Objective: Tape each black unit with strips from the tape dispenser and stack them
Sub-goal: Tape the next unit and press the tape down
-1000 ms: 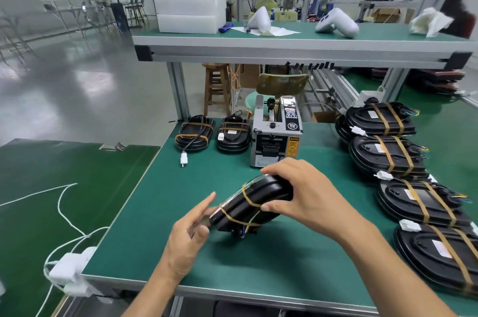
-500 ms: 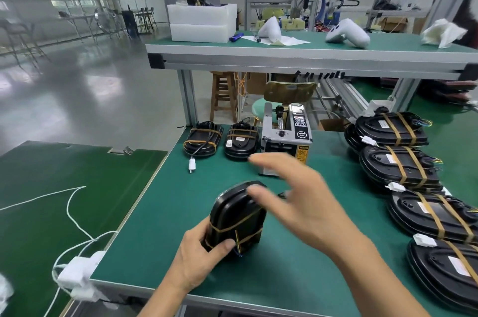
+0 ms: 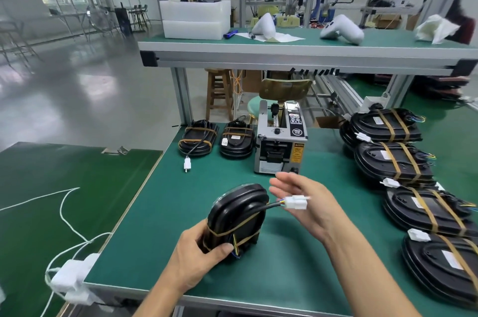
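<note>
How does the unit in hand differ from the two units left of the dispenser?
The held unit stands on edge, gripped by the left hand; the two far units lie flat, untouched. The held unit's white connector is at the right hand; one far unit's plug lies on the table. All carry tape bands.

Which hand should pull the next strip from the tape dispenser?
Probably the right hand: open, just in front of the tape dispenser. The left hand grips the black unit.
</note>
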### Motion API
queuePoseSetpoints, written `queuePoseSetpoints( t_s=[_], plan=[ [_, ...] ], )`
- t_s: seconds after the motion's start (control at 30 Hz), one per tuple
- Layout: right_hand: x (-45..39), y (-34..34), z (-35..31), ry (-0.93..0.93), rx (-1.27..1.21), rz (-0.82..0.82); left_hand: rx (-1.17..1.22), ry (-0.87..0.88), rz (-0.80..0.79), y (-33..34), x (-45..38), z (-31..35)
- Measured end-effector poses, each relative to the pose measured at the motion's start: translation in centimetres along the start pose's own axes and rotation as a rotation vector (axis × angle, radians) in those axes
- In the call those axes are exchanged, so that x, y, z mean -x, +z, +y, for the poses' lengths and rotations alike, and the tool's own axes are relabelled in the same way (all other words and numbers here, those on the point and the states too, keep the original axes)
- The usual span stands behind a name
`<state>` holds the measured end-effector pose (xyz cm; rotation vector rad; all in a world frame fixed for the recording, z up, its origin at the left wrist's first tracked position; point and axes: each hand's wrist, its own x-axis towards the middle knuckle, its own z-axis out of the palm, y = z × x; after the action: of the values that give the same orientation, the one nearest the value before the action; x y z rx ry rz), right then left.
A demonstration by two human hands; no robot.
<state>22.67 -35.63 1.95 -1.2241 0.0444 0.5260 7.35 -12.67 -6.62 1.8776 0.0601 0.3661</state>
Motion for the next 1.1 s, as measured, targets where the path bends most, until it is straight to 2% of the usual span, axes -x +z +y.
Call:
queuePoseSetpoints(
  t_s=[0.1,0.17,0.37,0.57,1.1],
  plan=[
    [-2.9,0.9,1.0,-0.178,0.308,0.264,0.018,-0.004,-0.021,-0.2,-0.1,0.2],
    [-4.4,1.9,0.9,-0.275,0.439,0.355,0.034,-0.006,-0.048,-0.2,-0.1,0.4],
    [-8.0,3.9,-0.2,-0.335,0.574,0.56,0.065,-0.006,-0.128,-0.4,-0.1,0.9],
    [-9.8,4.4,0.0,-0.253,0.483,0.682,0.114,-0.04,-0.169,-0.4,-0.3,-0.1],
    [-12.6,5.1,-0.6,-0.135,0.136,0.766,0.111,-0.01,-0.139,-0.4,-0.2,0.4]
  ],
)
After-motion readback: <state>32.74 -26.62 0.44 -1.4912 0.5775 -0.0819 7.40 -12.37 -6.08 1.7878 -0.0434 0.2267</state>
